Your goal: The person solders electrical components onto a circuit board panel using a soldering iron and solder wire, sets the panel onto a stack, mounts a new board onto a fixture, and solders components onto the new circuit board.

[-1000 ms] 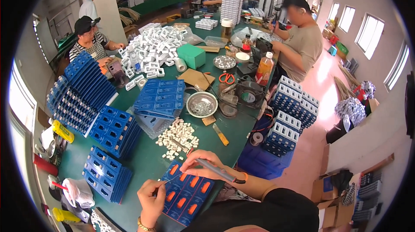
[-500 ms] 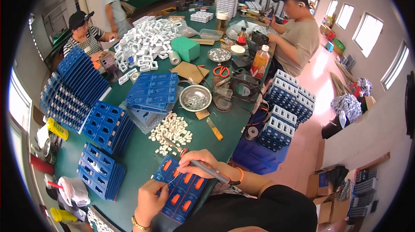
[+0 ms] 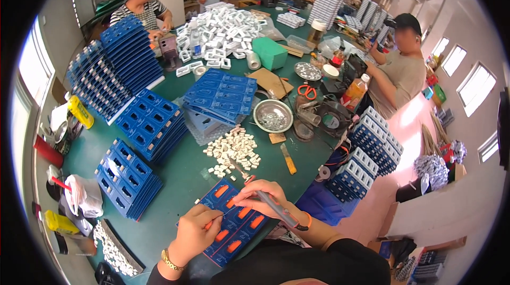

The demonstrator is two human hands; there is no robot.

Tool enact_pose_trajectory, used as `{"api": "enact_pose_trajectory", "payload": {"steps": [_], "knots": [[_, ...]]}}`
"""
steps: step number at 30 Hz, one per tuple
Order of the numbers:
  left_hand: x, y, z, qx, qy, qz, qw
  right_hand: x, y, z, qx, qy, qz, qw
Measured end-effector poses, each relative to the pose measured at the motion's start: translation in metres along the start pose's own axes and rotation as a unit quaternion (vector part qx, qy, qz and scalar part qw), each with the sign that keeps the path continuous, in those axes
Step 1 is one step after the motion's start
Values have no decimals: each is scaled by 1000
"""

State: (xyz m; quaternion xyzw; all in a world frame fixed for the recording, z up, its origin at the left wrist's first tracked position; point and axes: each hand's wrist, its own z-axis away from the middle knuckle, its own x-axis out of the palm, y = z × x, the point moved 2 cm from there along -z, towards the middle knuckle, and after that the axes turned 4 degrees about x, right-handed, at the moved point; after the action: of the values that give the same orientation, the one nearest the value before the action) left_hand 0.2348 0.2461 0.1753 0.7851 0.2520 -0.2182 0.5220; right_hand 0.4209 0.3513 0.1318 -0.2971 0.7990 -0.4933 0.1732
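1. Your blue tray [image 3: 234, 224] lies on the green table [image 3: 180, 179] just in front of you, near the table's front edge; its long axis runs from lower right up toward upper left, and orange inserts [image 3: 254, 222] sit in several of its pockets, each lying slantwise across that axis.
2. Your right hand [image 3: 260, 196] rests over the tray's upper end; its fingers are closed around a slim grey tool [image 3: 277, 211] whose shaft slants down to the right, toward your wrist.
3. Your left hand [image 3: 194, 232] sits at the tray's left side; its fingers are pinched on a thin orange-tipped piece [image 3: 211, 223] pointing right toward the tray's middle.
4. Just beyond the tray lies a heap of small white parts [image 3: 232, 149]; a yellow-handled tool [image 3: 287, 158] lies to its right.
5. To the left, a stack of blue trays [image 3: 127, 179] stands near; bare green surface lies between it and your tray.
6. To the right, the table edge is close; blue racks [image 3: 353, 171] stand just past it.
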Motion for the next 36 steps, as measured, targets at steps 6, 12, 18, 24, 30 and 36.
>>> {"api": "enact_pose_trajectory", "payload": {"steps": [6, 12, 18, 24, 30, 36], "knots": [[-8, 5, -2, 19, -20, -61, 998, -2, -2, -1, 37, -7, -34, 999], [-16, 15, 2, -23, -25, -129, 991, 4, -18, -16, -9, -141, 136, 981], [-15, 22, 6, 27, 22, -55, 998, 9, -20, -10, -17, -78, 85, 993], [-18, 28, 16, 53, 31, -82, 995, 17, -25, 3, 17, -16, -6, 1000], [-31, 28, 18, 147, 67, -188, 969, 16, -22, -1, -57, 112, -36, 991], [-57, -9, 41, -60, 47, -406, 911, -10, -23, 0, 1, 109, 8, 994]]}}
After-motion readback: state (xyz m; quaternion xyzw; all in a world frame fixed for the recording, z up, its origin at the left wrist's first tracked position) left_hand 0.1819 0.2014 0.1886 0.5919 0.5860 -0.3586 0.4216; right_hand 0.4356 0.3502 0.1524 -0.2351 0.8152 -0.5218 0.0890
